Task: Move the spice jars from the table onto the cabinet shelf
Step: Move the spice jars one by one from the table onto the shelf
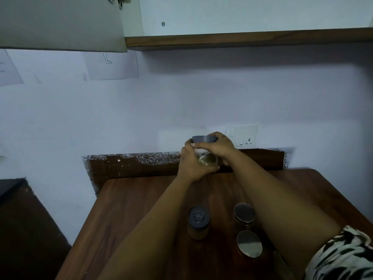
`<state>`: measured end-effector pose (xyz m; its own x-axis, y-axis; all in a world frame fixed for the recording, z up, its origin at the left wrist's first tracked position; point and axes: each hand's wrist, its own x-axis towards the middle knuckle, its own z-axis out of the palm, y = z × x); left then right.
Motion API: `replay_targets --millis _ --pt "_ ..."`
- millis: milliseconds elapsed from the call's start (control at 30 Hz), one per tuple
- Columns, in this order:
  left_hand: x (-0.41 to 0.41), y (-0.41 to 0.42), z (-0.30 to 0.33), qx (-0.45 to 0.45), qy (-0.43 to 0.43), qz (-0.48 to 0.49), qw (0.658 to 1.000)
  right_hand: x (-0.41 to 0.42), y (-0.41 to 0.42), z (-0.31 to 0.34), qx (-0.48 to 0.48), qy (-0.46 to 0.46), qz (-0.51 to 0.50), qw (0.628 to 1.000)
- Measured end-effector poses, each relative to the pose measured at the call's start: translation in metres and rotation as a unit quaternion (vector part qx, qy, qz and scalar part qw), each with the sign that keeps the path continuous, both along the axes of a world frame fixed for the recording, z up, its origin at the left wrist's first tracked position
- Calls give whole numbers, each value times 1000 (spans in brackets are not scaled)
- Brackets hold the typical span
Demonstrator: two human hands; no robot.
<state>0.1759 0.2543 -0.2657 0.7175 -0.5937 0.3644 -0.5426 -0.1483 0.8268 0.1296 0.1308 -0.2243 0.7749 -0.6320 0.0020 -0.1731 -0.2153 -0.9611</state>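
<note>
Glass spice jar (pixel 205 158) gripped in left hand (pixel 191 162), right hand (pixel 218 147) curled on its grey lid (pixel 203 139)

I count four spice jars: two grey plastic-lidded jars, one lifted (pixel 204 150), one standing (pixel 198 222), and two round metal-lidded glass jars (pixel 244 216) (pixel 249 243).
</note>
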Motion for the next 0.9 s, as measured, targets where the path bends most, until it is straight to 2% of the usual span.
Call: replay_targets --millis 67,133,167,200,300,367,433,500,533,700,800,900 --pt "8 2 1 -23 72 -33 997 -2 -6 2 43 6 35 998" --pt "17 6 3 -50 203 -98 973 -6 -15 9 104 10 74 992" --pt "18 7 3 -61 242 -122 961 -6 -19 11 126 8 83 988" --pt "16 5 4 -65 242 -126 960 -5 -22 12 134 6 84 987" --pt "3 -9 8 -27 93 -54 994 0 -20 12 85 22 51 995" --pt "-1 -15 9 -18 54 -24 998 2 -19 12 63 31 37 997" --pt "3 -12 12 -50 137 -58 988 0 -24 15 82 22 56 995" --pt "6 -9 14 -107 262 -120 952 -6 -31 21 96 10 97 991" --pt "6 -8 15 -130 298 -142 935 -9 -33 24 92 8 110 990" --pt "-2 -10 19 -173 321 -189 912 -17 -34 24 125 -34 121 984" --pt "-1 -8 20 -223 348 -224 883 -20 -37 16 261 -86 124 954" --pt "0 -7 24 -220 341 -265 875 -22 -37 10 373 -134 149 906"
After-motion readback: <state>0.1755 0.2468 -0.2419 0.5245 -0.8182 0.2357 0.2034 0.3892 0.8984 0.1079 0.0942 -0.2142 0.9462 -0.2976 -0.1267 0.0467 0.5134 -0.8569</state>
